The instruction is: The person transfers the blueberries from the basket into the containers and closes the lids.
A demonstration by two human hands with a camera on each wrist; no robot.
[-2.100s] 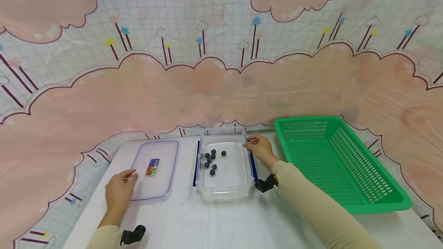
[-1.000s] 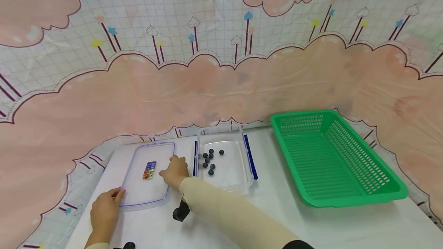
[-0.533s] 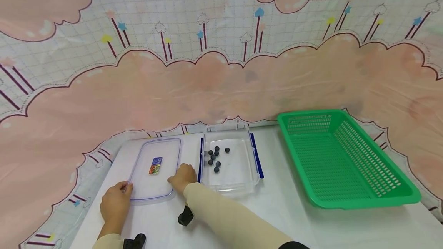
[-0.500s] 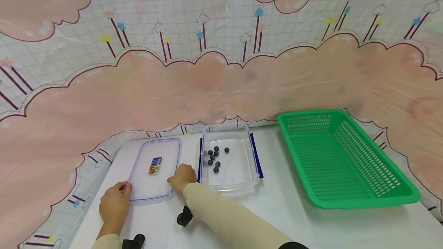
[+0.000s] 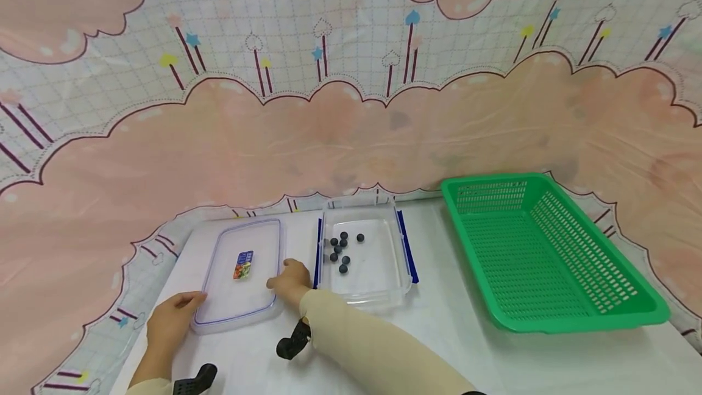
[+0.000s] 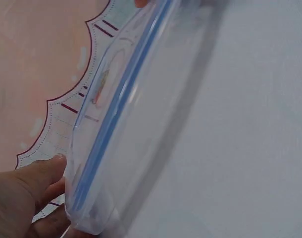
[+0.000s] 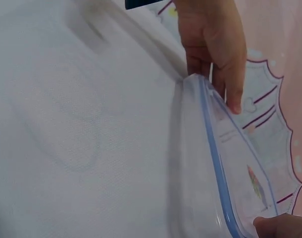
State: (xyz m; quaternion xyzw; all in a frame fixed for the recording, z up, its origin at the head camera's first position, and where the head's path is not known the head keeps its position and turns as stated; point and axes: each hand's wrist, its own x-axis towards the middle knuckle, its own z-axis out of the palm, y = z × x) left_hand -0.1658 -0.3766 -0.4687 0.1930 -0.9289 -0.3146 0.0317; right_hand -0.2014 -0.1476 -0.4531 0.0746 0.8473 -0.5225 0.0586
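Note:
A clear plastic lid point(image 5: 255, 297) with a blue seal strip and a small colourful label point(image 5: 243, 265) is between my hands, its near edge raised a little above the table. My left hand point(image 5: 169, 323) pinches its left edge, thumb on top and fingers underneath in the left wrist view. At the right edge, my right hand point(image 5: 290, 280) grips it; the right wrist view shows that thumb point(image 7: 279, 226) over the rim, its other fingers hidden. Right of the lid stands an uncovered clear container point(image 5: 378, 276) with blue side clips, several small dark balls point(image 5: 345, 259) on its floor.
A large green plastic basket point(image 5: 537, 267) with perforated walls stands to the right of the container. White cloth covers the table point(image 5: 439, 316). A patterned curtain point(image 5: 351, 145) hangs behind the table's far edge.
My right hand has left the container's right side and taken the lid's right edge. My left hand now holds the left edge. The lid has risen slightly and shifted left.

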